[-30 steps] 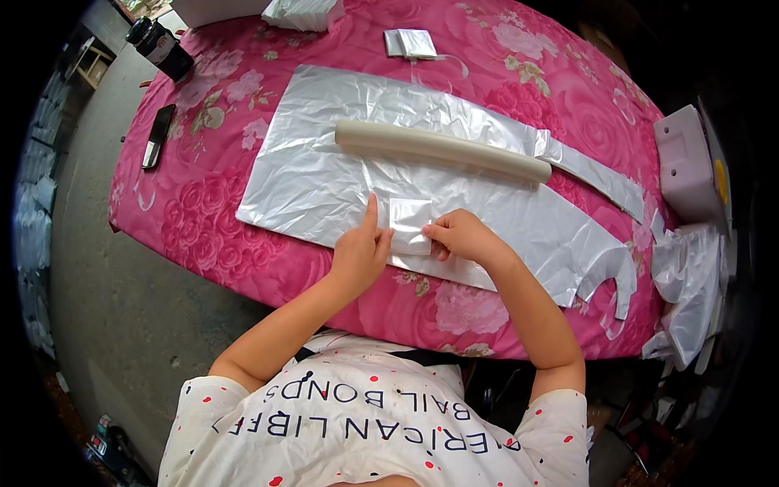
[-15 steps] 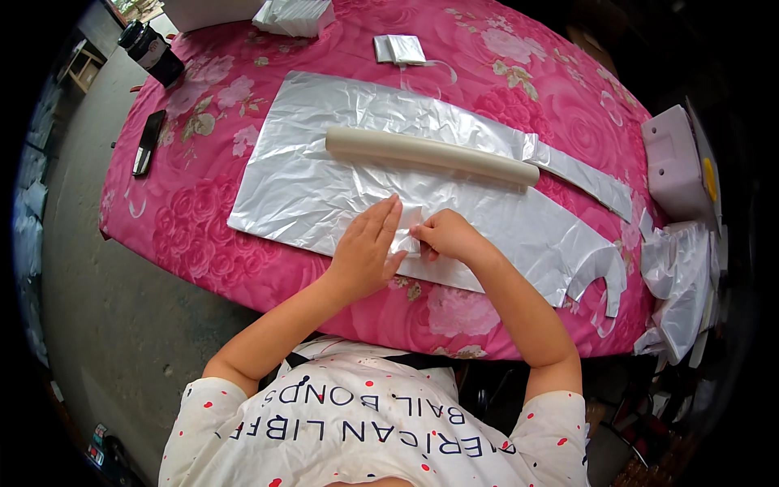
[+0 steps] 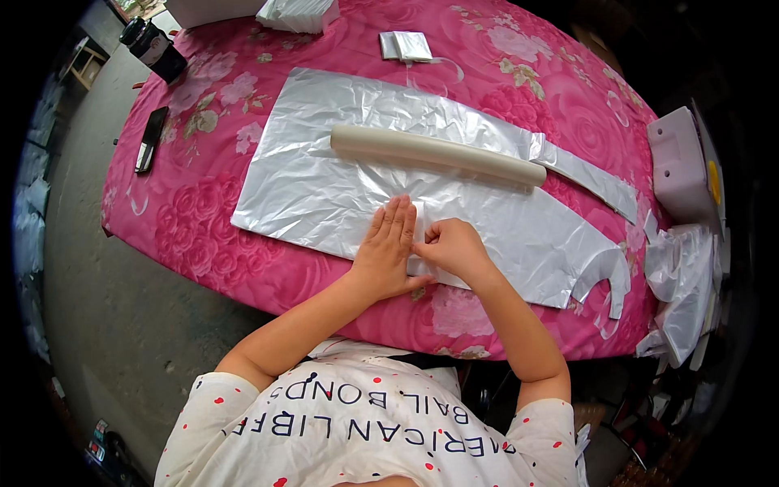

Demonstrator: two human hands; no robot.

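Observation:
A silvery white plastic sheet point(image 3: 324, 183), crinkled and shaped like an apron, lies flat across the table. My left hand point(image 3: 389, 247) is laid flat near its close edge, fingers together and thumb out, pressing on a small folded plastic piece point(image 3: 419, 213). Just to the right, my right hand point(image 3: 452, 246) is closed in a pinch at that piece's edge; the fingertips partly hide the hold. Beyond both hands a beige tube point(image 3: 438, 156) rests lengthwise on the sheet. At the right, the sheet runs into two strips, one a curved loop point(image 3: 604, 264).
A pink floral cloth point(image 3: 195, 211) covers the table. Small folded plastic packets point(image 3: 406, 46) lie at the far side, near a stack of white packets point(image 3: 298, 14). On the left are a phone point(image 3: 151, 140) and a dark cup point(image 3: 152, 50). A pale bin point(image 3: 683, 162) and loose plastic point(image 3: 682, 276) stand right.
My left hand has slid a little to the right, closer to my right hand, and now covers more of the folded piece. My right hand keeps its pinch, shifted slightly right.

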